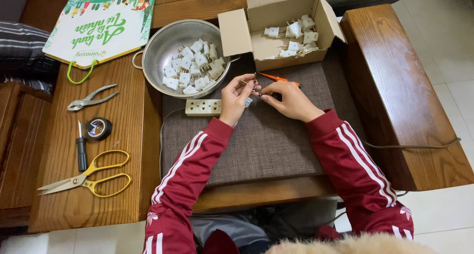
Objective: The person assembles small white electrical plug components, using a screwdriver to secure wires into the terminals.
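both fingers (254,88) pinching small plug (248,102)

Left hand (236,97): curled, fingertips pinched together near the right hand's fingertips.
Right hand (289,99): curled, thumb and first finger pinched tight, pointing left.
Arms: both bent, in red sleeves with white stripes, reaching forward and inward.
Hands together: fingertips almost meet in the middle.
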